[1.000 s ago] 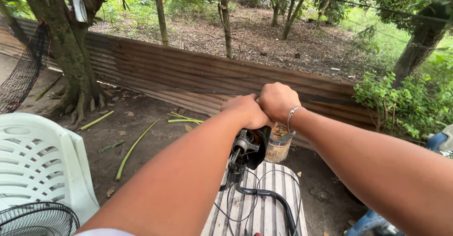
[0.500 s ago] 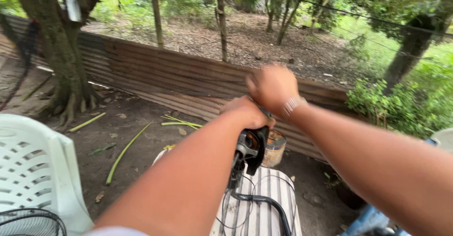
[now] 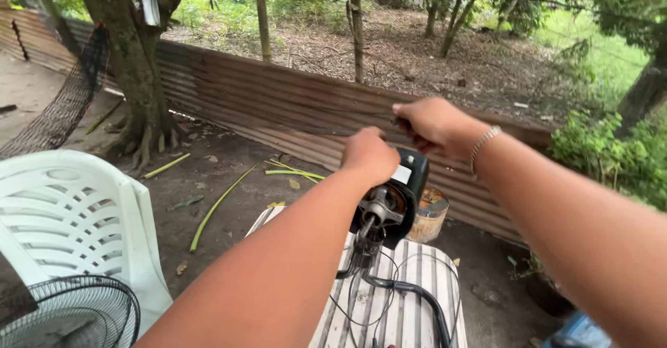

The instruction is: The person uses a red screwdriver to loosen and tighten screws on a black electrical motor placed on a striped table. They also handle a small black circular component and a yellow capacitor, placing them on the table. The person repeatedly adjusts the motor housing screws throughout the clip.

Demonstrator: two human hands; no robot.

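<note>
My left hand (image 3: 370,155) in closed grip on fan motor (image 3: 389,205), upright mid-scene above striped counter (image 3: 410,299) | right hand (image 3: 434,124) fisted on thin dark tool, above motor | motor bare, wires loose; work looks midway

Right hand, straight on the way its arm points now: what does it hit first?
The right hand points left and away, just past the left hand atop the fan motor. Beyond, probably the corrugated metal fence; depth is unclear.
</note>
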